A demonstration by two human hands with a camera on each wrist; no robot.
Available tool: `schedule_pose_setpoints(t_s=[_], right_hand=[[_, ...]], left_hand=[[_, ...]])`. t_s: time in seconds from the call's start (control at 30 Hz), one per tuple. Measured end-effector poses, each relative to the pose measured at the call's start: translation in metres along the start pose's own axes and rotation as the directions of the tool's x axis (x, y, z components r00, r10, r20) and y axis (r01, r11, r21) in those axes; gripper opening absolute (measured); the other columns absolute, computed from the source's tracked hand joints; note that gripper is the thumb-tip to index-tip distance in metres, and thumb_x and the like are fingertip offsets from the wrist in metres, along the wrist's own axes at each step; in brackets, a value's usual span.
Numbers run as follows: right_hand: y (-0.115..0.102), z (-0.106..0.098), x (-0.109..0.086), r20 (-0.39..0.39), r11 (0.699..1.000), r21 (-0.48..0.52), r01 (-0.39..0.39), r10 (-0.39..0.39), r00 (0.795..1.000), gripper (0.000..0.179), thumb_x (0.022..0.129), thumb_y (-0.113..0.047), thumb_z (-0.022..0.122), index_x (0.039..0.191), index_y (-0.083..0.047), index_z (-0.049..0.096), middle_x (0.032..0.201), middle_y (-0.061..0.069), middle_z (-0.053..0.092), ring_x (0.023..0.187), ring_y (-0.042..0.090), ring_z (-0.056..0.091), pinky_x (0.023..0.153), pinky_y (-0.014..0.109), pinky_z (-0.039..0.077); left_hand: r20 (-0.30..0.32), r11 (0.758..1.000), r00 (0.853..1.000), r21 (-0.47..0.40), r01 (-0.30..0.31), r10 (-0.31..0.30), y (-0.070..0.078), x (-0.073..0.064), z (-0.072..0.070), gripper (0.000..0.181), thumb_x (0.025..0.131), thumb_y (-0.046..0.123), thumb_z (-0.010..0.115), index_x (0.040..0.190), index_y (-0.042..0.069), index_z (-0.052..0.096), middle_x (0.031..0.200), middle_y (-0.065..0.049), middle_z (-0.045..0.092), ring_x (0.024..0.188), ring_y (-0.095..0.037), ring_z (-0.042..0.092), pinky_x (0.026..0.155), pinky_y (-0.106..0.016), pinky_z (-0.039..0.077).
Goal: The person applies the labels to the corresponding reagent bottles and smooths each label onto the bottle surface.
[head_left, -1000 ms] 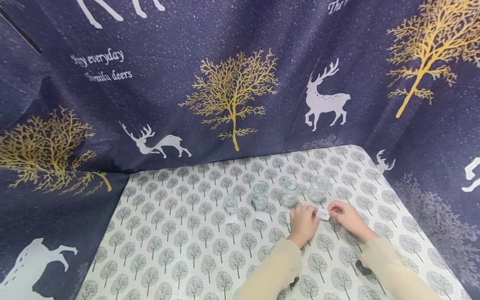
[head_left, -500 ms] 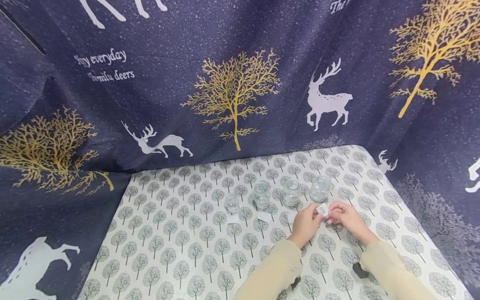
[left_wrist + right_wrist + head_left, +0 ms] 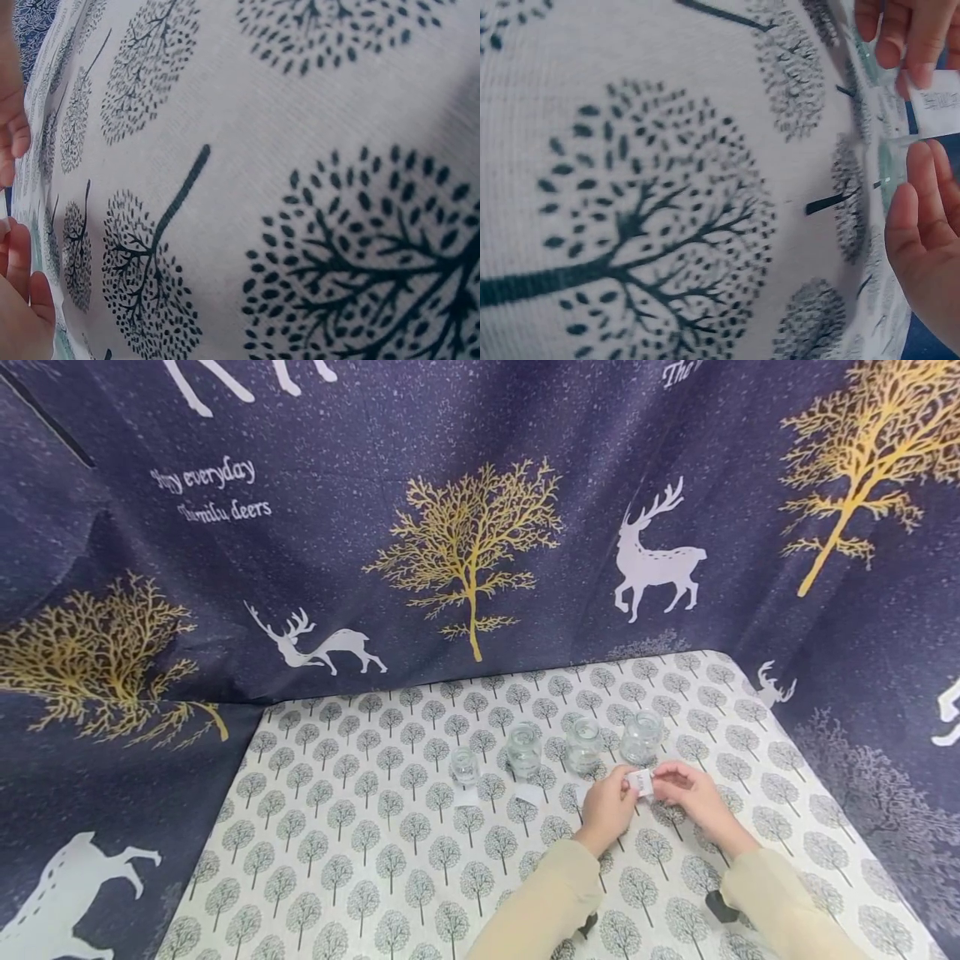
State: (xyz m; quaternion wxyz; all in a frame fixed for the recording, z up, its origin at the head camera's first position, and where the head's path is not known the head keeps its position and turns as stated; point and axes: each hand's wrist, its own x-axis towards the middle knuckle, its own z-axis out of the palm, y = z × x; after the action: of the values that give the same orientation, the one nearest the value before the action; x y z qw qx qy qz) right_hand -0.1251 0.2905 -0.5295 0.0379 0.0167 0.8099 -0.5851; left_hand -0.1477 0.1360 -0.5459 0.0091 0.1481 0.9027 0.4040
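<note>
A small white paper label with printed marks is pinched between the thumb and fingers of my left hand. My right hand is beside the label's right edge, its fingers loosely bent. From the right wrist view, the right fingertips lie close to the label without gripping it; whether they touch is hard to tell. Just beyond the hands is a clear glass jar. To its left are another glass jar, a third jar and a smaller jar.
White paper pieces lie in front of the jars: one paper piece by the smallest jar, another paper piece further right. A third is partly hidden by the left hand. Tree-print cloth covers the table; a dark blue curtain hangs behind.
The label, held low between both hands one second ago, has been lifted and turned. My right fingers have moved off its edge while my left hand keeps hold.
</note>
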Motion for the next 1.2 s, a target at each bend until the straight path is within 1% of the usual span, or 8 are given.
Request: schedule_pose_setpoints(t_s=[0.07, 0.17, 0.37, 0.47, 0.63, 0.87, 0.97, 1.2], right_hand=[[-0.004, 0.0, -0.001, -0.012, 0.999, -0.036, 0.014, -0.014, 1.0, 0.037, 0.083, -0.016, 0.06, 0.11, 0.007, 0.049, 0.087, -0.01, 0.06, 0.074, -0.001, 0.058, 0.065, 0.022, 0.049], [-0.008, 0.001, -0.002, -0.016, 0.994, -0.104, 0.03, -0.032, 0.999, 0.038, 0.082, -0.018, 0.06, 0.112, 0.004, 0.052, 0.088, -0.007, 0.059, 0.075, -0.002, 0.056, 0.067, 0.02, 0.049], [-0.01, 0.002, 0.0, -0.022, 0.981, -0.189, 0.036, -0.041, 0.999, 0.034, 0.082, -0.02, 0.061, 0.108, 0.0, 0.056, 0.086, 0.001, 0.058, 0.07, 0.0, 0.055, 0.062, 0.02, 0.047], [-0.01, 0.002, 0.001, -0.019, 0.98, -0.197, 0.037, -0.042, 0.999, 0.033, 0.081, -0.018, 0.062, 0.108, 0.001, 0.056, 0.085, 0.002, 0.058, 0.069, 0.001, 0.054, 0.062, 0.02, 0.047], [-0.01, 0.003, 0.002, -0.001, 0.981, -0.194, 0.028, -0.029, 1.0, 0.03, 0.081, -0.016, 0.061, 0.105, 0.0, 0.056, 0.084, 0.004, 0.058, 0.069, 0.002, 0.055, 0.062, 0.021, 0.048], [-0.013, 0.004, 0.002, -0.036, 0.975, -0.218, 0.041, -0.05, 0.998, 0.026, 0.081, -0.015, 0.061, 0.102, -0.001, 0.057, 0.083, 0.004, 0.058, 0.066, 0.003, 0.053, 0.058, 0.021, 0.046], [-0.013, 0.004, 0.003, -0.024, 0.972, -0.231, 0.051, -0.059, 0.998, 0.026, 0.081, -0.014, 0.061, 0.102, -0.001, 0.057, 0.084, 0.005, 0.058, 0.066, 0.003, 0.052, 0.058, 0.021, 0.046], [-0.012, 0.004, 0.004, -0.01, 0.972, -0.231, 0.034, -0.038, 0.999, 0.024, 0.08, -0.013, 0.061, 0.1, -0.002, 0.056, 0.083, 0.008, 0.057, 0.065, 0.005, 0.052, 0.059, 0.021, 0.046]], left_hand=[[-0.001, 1.0, 1.0, 0.007, -0.005, 0.005, -0.001, -0.001, 0.0, 0.03, 0.082, 0.021, 0.059, 0.111, 0.027, 0.055, 0.061, 0.013, 0.052, 0.045, 0.002, 0.036, 0.046, -0.012, 0.031], [-0.008, 0.999, 1.0, 0.027, -0.029, 0.029, -0.003, -0.001, 0.0, 0.03, 0.082, 0.021, 0.058, 0.112, 0.025, 0.054, 0.062, 0.014, 0.051, 0.046, 0.002, 0.036, 0.046, -0.011, 0.03], [-0.01, 0.995, 0.997, 0.063, -0.072, 0.073, -0.002, -0.002, -0.004, 0.029, 0.083, 0.02, 0.057, 0.112, 0.024, 0.054, 0.064, 0.012, 0.053, 0.048, 0.003, 0.036, 0.048, -0.009, 0.029], [0.003, 0.994, 0.997, 0.069, -0.082, 0.082, -0.001, -0.002, -0.005, 0.029, 0.084, 0.02, 0.057, 0.113, 0.023, 0.055, 0.065, 0.012, 0.054, 0.047, 0.003, 0.037, 0.047, -0.009, 0.03], [0.022, 0.988, 0.994, 0.111, -0.11, 0.108, -0.002, -0.003, -0.006, 0.03, 0.084, 0.02, 0.056, 0.114, 0.023, 0.055, 0.064, 0.013, 0.051, 0.047, 0.003, 0.035, 0.046, -0.008, 0.029], [0.016, 0.985, 0.992, 0.117, -0.129, 0.128, -0.002, -0.003, -0.008, 0.03, 0.085, 0.02, 0.055, 0.114, 0.022, 0.055, 0.063, 0.012, 0.05, 0.047, 0.002, 0.035, 0.045, -0.008, 0.028], [0.015, 0.983, 0.991, 0.124, -0.137, 0.136, -0.002, -0.003, -0.009, 0.029, 0.085, 0.02, 0.055, 0.114, 0.022, 0.055, 0.063, 0.012, 0.05, 0.046, 0.002, 0.034, 0.044, -0.008, 0.028], [0.021, 0.978, 0.989, 0.146, -0.15, 0.149, -0.003, -0.004, -0.008, 0.029, 0.086, 0.02, 0.053, 0.114, 0.023, 0.055, 0.062, 0.013, 0.048, 0.047, 0.002, 0.034, 0.045, -0.008, 0.028]])
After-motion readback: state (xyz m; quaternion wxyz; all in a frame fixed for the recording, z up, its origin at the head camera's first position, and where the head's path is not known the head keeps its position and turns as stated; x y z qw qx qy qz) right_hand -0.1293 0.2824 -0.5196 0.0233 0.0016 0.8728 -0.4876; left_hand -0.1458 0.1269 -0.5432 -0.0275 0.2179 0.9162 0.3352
